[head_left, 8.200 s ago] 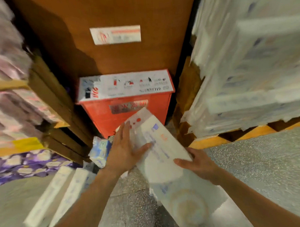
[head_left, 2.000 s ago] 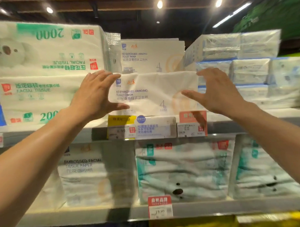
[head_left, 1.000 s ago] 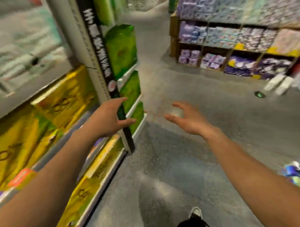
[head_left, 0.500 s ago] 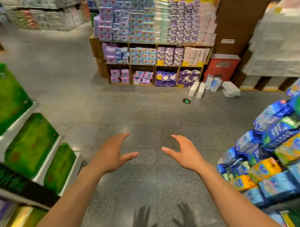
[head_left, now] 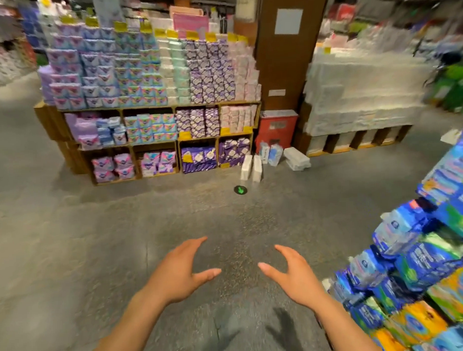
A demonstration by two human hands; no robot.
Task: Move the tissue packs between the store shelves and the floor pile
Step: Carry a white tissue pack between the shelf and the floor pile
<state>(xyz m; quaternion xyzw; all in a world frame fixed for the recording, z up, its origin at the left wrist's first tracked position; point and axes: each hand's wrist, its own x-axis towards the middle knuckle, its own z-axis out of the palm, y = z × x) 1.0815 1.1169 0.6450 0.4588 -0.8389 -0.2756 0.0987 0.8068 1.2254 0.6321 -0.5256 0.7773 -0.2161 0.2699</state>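
head | left hand (head_left: 176,277), right hand (head_left: 294,275): fingers spread, empty; white tissue packs (head_left: 251,167): two upright on floor (head_left: 122,231)

Tissue packs (head_left: 247,167) lie on the floor (head_left: 122,231) before the pillar (head_left: 287,63); shelves (head_left: 50,124) stand left of it, a stack (head_left: 359,97) right.

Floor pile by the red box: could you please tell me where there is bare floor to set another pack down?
Bare floor lies right of the flat white stack, along the pallet front, and across the aisle this side of the green marker. It is crowded in front of the red box and the right end of the shelf unit, where upright packs stand.
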